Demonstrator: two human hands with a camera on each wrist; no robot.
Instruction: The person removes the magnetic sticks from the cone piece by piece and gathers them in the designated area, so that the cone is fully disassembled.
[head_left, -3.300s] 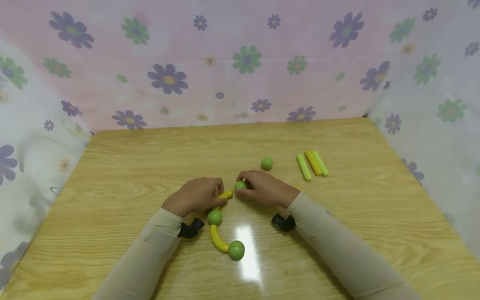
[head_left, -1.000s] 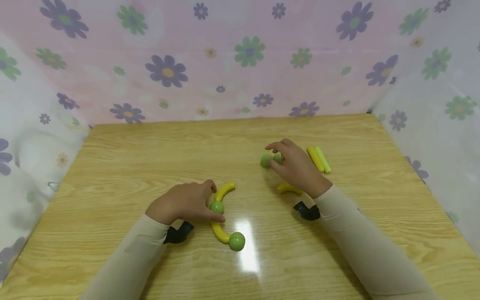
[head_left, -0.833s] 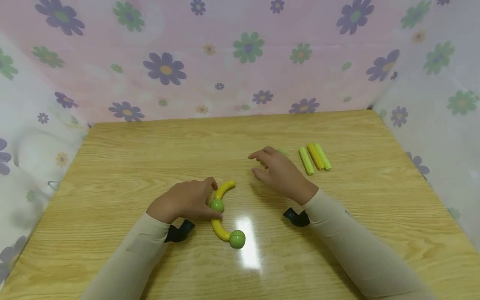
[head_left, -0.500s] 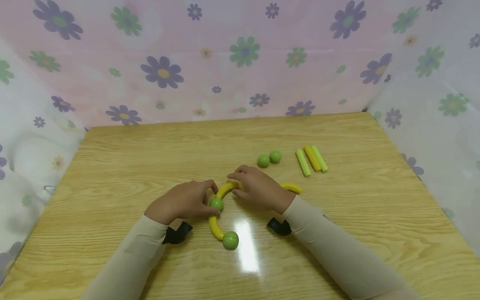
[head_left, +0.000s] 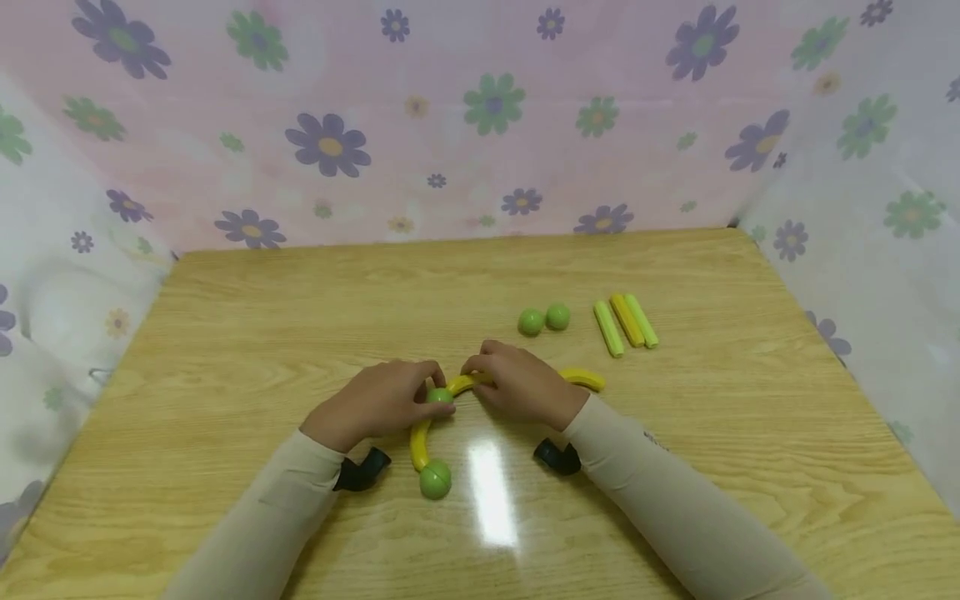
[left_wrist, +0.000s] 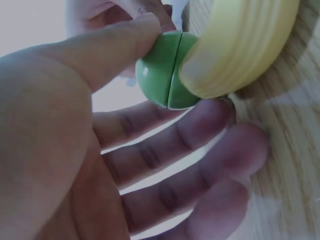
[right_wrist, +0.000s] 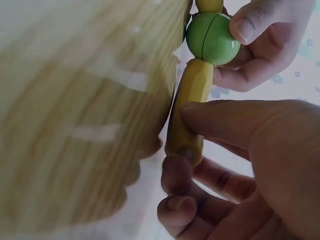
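Observation:
In the head view my left hand (head_left: 378, 404) pinches a green ball (head_left: 439, 397) between thumb and fingers. My right hand (head_left: 528, 385) grips a curved yellow stick (head_left: 461, 383), thumb on one side, in the right wrist view. That stick meets the held ball, and a second curved yellow stick (head_left: 418, 446) joins the ball's other side. At the near end of this chain sits another green ball (head_left: 435, 479). A seam runs round the held ball (left_wrist: 162, 70) in the left wrist view.
Behind the right hand lies a separate curved yellow stick (head_left: 583, 378), partly hidden. Farther back are two green balls, one left (head_left: 531, 322) and one right (head_left: 558, 316). Beside them lie straight sticks: light green (head_left: 608, 329), yellow (head_left: 627, 320) and light green (head_left: 641, 321). Flowered cloth (head_left: 330, 146) encloses the wooden table (head_left: 315, 308).
A green ball from my right hand now lies at the back. That hand came back and took hold of the curved stick. My left fingers closed on the ball; the chain's near end swung left.

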